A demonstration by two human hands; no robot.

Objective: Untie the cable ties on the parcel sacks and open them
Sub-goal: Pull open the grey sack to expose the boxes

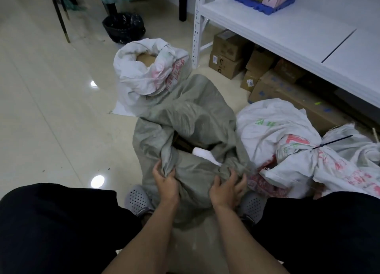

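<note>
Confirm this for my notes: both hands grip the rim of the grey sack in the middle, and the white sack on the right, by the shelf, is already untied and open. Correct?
Not quite. In the head view the white sack on the right is still closed, its neck cinched by a black cable tie. The rest holds: the left hand and right hand both grip the rim of the grey sack.
</note>
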